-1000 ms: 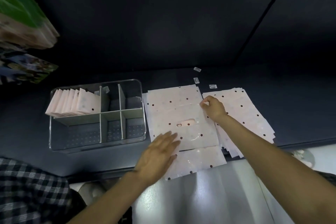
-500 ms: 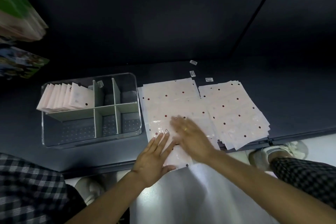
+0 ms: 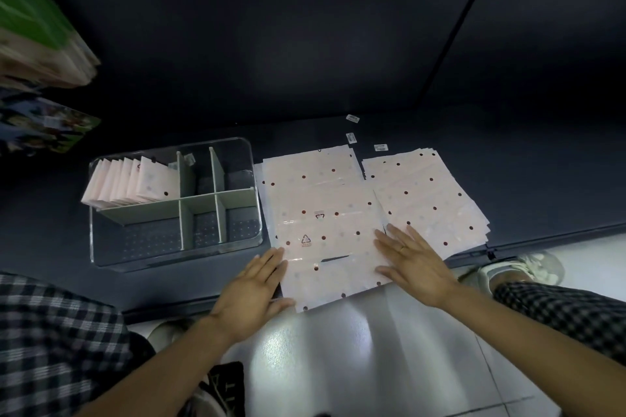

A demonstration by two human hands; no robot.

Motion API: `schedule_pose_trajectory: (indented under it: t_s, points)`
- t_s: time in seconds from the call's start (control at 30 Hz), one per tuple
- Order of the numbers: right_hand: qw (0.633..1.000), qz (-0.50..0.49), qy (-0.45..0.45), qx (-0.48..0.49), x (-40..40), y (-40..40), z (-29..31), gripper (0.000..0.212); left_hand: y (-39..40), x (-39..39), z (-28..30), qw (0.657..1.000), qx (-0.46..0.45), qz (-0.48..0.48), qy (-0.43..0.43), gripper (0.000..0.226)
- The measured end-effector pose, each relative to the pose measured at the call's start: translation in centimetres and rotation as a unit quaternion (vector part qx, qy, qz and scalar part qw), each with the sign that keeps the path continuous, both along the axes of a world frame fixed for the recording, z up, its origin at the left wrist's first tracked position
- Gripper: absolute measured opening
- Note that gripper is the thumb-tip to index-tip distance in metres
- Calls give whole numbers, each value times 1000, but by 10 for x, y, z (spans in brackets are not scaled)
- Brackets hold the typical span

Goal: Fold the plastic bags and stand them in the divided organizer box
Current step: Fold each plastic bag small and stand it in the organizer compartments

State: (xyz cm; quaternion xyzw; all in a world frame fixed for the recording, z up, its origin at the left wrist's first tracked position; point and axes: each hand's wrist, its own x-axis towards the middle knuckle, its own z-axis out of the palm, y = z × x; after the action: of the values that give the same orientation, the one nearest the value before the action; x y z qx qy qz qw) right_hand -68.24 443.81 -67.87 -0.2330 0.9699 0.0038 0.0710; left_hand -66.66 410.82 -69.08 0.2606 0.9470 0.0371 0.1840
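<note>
now both hands flat, fingers straight: left hand (image 3: 252,294) and right hand (image 3: 415,266) press spread bag (image 3: 325,230); bag near edge overhangs table, organizer box (image 3: 176,247) dividers partly hide folded bags (image 3: 135,184).

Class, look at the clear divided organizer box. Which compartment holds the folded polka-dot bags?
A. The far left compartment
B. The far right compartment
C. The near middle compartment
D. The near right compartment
A: the folded bags stand in a row in the far left compartment of the organizer box; the other compartments hold no bags.
</note>
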Motion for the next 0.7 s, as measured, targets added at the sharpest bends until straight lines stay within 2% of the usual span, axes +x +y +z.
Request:
schedule_pose_trajectory:
  t_s: [0.07, 0.13, 0.23, 0.3, 0.43, 0.57, 0.7]
  points:
    - [997, 2, 23, -74, -8, -12, 1, 43, 9, -4, 7, 997, 73, 24, 29, 79]
    - [991, -10, 8, -132, -14, -21, -1, 39, 19, -10, 9, 988, 136, 42, 60, 62]
    - [984, -13, 13, -175, -24, -29, -4, 28, 35, -20, 2, 983, 171, 59, 21, 49]
    - [984, 14, 46, -171, -28, -30, -5, 26, 42, -27, -5, 983, 169, 64, 19, 46]
    - [989, 78, 88, -93, -38, -32, -4, 36, 48, -32, -9, 981, 174, 74, 44, 43]
    - [989, 92, 35, -107, -48, -28, 4, 40, 45, -37, -2, 984, 166, 58, 40, 50]
    - [977, 1, -79, -199, -52, -19, 19, 18, 40, -40, 12, 977, 188, 94, 18, 47]
